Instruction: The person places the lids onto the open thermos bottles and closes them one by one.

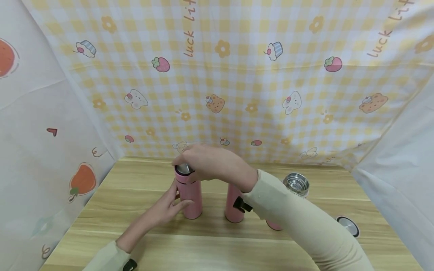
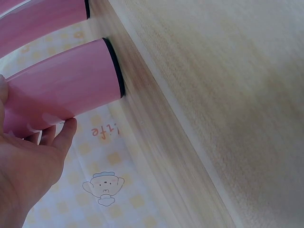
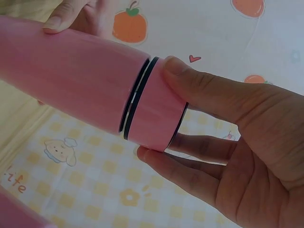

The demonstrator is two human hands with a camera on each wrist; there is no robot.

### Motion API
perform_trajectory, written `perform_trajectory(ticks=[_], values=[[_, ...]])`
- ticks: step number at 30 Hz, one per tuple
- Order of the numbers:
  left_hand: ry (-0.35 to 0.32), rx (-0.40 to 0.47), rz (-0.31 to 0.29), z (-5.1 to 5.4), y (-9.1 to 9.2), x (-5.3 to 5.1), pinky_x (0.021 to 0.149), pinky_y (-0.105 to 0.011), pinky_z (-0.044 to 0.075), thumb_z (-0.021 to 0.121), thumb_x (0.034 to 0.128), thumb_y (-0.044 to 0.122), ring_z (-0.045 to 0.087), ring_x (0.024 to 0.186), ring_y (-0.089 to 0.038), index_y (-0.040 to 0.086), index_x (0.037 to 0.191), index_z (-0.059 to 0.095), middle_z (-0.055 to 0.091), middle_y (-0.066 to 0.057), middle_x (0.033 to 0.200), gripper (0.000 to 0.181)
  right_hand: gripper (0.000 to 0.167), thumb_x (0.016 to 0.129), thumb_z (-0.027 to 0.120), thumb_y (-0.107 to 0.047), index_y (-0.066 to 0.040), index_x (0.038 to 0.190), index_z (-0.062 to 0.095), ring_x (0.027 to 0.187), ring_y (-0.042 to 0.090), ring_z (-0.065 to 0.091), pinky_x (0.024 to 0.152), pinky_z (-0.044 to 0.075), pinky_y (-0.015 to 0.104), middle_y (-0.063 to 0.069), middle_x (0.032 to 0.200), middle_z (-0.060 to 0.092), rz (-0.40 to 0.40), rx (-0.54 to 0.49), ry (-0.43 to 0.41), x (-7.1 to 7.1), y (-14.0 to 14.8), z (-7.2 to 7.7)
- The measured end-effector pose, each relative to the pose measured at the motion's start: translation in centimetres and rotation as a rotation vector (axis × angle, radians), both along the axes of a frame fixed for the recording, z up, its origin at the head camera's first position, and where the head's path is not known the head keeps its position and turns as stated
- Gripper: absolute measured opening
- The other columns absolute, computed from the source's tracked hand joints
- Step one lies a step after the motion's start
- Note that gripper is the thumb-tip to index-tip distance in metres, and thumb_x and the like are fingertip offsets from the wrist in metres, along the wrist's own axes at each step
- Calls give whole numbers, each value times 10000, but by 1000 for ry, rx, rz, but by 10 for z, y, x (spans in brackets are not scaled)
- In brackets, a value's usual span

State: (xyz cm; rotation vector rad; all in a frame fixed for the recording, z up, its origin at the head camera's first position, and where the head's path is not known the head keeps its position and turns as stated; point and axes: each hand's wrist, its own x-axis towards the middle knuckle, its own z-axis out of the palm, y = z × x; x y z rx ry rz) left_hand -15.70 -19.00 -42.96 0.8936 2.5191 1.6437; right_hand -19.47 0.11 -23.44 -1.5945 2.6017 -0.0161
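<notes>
A pink thermos bottle (image 1: 191, 197) stands upright on the left part of the table. My left hand (image 1: 166, 207) holds its body, thumb in front and fingers round the far side. From above, my right hand (image 1: 211, 162) grips the pink lid (image 3: 154, 107) between thumb and fingers. The right wrist view has a thin dark gap between lid and body, the two nearly in line. In the left wrist view the bottle's black base edge (image 2: 115, 69) shows, with my left hand (image 2: 33, 166) along its side.
A second pink bottle (image 1: 234, 210) stands to the right, its top behind my right arm. My sleeve mostly hides a third pink bottle (image 1: 274, 225). Farther right are an open silver metal container (image 1: 296, 183) and a round lid (image 1: 348, 226). A checked curtain (image 1: 237, 82) hangs behind the table.
</notes>
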Motion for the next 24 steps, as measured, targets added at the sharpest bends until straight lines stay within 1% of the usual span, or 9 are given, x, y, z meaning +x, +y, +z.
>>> perform_trajectory(ticks=[5,10,14,18,22,24], values=[[6,-1,-3,0,0,1,1093,-487,405,634,1024,126,287,1454,-266,278,1630,-33,165,-24,1650,914,403,895,821,-253,-152,1270,713,1008,81,593,799,487,170,-35,1148,673,-17,-18,9,1,-1,-2],[26,-1,-4,0,-1,1,1083,-508,412,633,1022,108,302,1444,-293,228,1628,19,188,-50,1638,871,404,869,841,-299,-137,1221,725,946,70,597,781,484,163,-43,1075,678,-16,-22,42,2,-3,-3],[29,-2,-5,0,-1,1,1082,-505,412,627,1023,100,315,1434,-316,185,1622,40,210,-83,1625,844,392,860,847,-318,-141,1190,732,932,74,590,772,485,169,-49,1048,672,-35,-31,62,3,-4,-4],[11,-10,-2,-1,-2,1,1093,-499,395,622,1027,109,286,1447,-316,212,1626,-3,171,-79,1642,872,316,858,850,-319,-144,1099,742,871,79,575,718,483,177,-58,967,649,-60,-62,83,6,-4,-5],[27,-23,-6,-2,-2,0,1093,-515,386,622,1026,100,251,1459,-327,238,1625,-77,106,-81,1663,931,271,867,840,-336,-130,1008,734,767,80,563,633,473,181,-57,863,618,-62,-83,139,9,-4,-7],[37,-20,-11,-2,-2,-1,1088,-513,393,625,1021,84,268,1452,-330,233,1625,-79,126,-88,1657,940,284,871,832,-360,-126,994,729,741,82,552,607,464,184,-55,838,608,-66,-82,169,10,-5,-8]])
